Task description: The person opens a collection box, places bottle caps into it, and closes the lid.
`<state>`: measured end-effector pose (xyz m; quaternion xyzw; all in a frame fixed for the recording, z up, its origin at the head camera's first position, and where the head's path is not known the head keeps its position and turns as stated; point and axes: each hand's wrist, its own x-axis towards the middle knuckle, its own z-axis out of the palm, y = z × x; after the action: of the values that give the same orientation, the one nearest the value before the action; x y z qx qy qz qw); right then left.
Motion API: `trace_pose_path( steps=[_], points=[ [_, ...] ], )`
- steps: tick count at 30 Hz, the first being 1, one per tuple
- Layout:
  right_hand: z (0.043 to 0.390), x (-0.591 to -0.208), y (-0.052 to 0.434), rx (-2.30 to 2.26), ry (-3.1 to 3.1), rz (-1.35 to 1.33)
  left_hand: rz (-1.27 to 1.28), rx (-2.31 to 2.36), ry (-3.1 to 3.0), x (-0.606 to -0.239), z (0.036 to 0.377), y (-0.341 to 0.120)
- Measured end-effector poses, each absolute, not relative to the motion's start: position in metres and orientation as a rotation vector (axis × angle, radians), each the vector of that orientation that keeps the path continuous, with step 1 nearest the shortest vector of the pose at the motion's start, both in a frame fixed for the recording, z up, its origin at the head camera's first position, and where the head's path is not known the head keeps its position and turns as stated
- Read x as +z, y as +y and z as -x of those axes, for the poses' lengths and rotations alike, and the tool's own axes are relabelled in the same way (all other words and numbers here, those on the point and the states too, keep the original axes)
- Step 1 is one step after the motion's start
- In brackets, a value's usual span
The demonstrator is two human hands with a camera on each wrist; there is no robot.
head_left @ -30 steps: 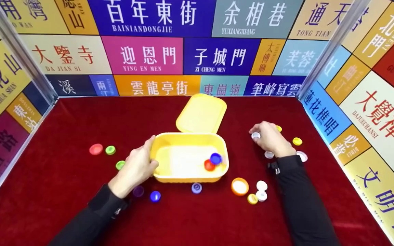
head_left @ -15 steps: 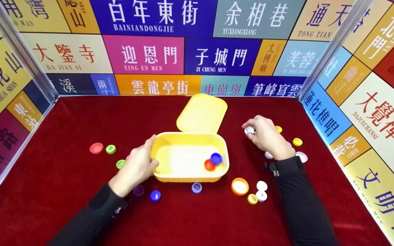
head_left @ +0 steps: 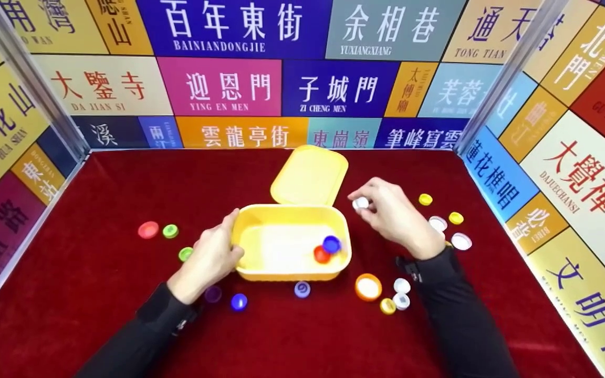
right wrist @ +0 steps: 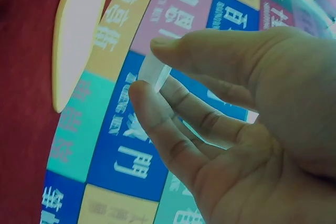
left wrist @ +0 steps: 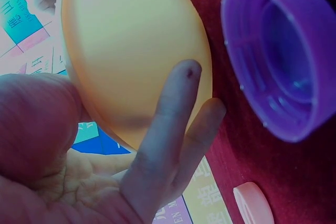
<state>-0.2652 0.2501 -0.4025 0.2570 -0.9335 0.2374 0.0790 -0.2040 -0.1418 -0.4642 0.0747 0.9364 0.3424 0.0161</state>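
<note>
While the white bottle cap (head_left: 360,202) is pinched between thumb and fingertips of the right hand (head_left: 394,215), it hangs in the air just off the right rear corner of the yellow box (head_left: 291,241), beside the edge of the box's open lid (head_left: 310,175); the right wrist view shows the same cap (right wrist: 154,72) nipped edge-on between thumb and forefinger, the other fingers loosely curled beneath. The left hand (head_left: 210,257) holds the box at its left end, thumb hooked over the rim and fingers wrapped against the outer wall, which the left wrist view confirms, with fingers (left wrist: 168,129) laid flat along the yellow side. Inside the box, against its right wall, lie a blue cap (head_left: 331,243) and a red cap (head_left: 322,254), touching. Around the box on the dark red cloth (head_left: 97,315) more caps are scattered: a purple cap (head_left: 212,293) just under the left wrist, a blue one (head_left: 238,301) near it, and a pale lilac one (head_left: 302,289) in front of the box. Further right sit an orange-rimmed cap (head_left: 368,286) and a small cluster of white and yellow caps (head_left: 398,295). Off to the left are a red cap (head_left: 148,229) and two green caps (head_left: 170,230), and beyond the right hand several yellow and white ones (head_left: 456,231) lie near the printed wall panels (head_left: 560,157).
</note>
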Motion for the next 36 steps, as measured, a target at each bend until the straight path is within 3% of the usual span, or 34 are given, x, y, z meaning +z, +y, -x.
trace_pose_path(
  steps=[20, 36],
  points=[
    [0.237, -0.425, 0.195, 0.624, -2.763, -1.232, -0.277, 1.058, 2.963, -0.468, 0.204, -0.143],
    [0.229, -0.432, 0.186, 0.634, -2.793, -1.346, -0.273, 1.049, 2.959, -0.467, 0.204, -0.142]
  ],
)
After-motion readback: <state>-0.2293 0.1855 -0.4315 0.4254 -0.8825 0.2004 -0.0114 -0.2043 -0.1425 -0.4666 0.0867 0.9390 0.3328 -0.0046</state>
